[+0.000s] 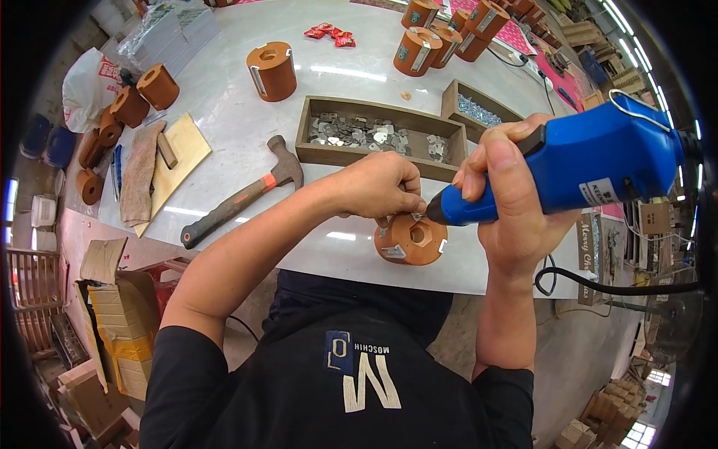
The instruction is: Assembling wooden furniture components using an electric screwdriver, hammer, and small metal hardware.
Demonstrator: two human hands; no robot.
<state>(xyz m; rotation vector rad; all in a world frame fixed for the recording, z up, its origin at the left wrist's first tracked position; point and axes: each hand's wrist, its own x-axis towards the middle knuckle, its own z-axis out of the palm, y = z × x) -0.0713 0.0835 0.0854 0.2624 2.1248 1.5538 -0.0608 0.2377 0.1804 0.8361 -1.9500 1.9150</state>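
Note:
My right hand (pixel 516 194) grips a blue electric screwdriver (pixel 591 161), its dark nose pointing left and down at a brown cylinder (pixel 400 251). That cylinder stands on the table in front of me, with a hole in its top and pale metal pieces on its side. With fingers pinched together, my left hand (pixel 381 185) is at the cylinder's far rim, close to the screwdriver's nose. A small metal plate (pixel 417 216) shows at these fingertips, mostly hidden. The screwdriver's tip is hard to make out.
Beyond my hands lies a wooden tray (pixel 307 131) of small metal plates, beside a box of screws (pixel 479 111). A claw hammer (pixel 247 196) rests to the left. More brown cylinders (pixel 271 71) stand farther back. A black cable (pixel 613 286) runs at the right.

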